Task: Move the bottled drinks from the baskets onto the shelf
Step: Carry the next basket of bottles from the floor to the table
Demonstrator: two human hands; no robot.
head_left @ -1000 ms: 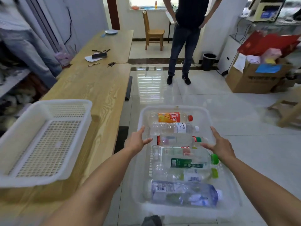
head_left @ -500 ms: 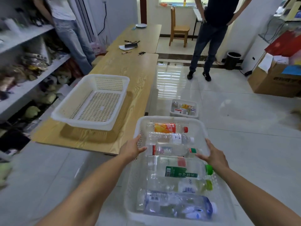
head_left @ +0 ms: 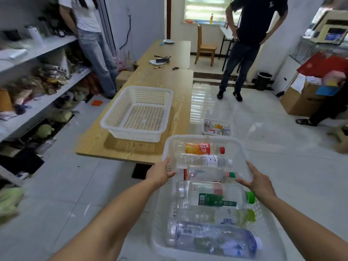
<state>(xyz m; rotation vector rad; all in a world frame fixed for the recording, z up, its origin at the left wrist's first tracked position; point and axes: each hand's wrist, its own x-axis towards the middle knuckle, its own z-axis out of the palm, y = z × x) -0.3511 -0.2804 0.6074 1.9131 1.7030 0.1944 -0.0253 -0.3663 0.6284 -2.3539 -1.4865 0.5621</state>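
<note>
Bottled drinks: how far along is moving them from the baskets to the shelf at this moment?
Possibly done: one basket sits empty on the table. In hand: the left hand and right hand hold a full basket of six bottles by its sides. Left: those bottles, plus a small basket of drinks on the floor. No drinks are clearly visible on the shelf.

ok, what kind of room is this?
Probably an office or workroom used as storage: cluttered white wall shelves, long wooden tables, an overfilled brown cardboard box, white plastic baskets of bottles.

Carried basket [head_left: 243,147] now past table [head_left: 150,80] end; shelf [head_left: 43,102] come into view left.
</note>
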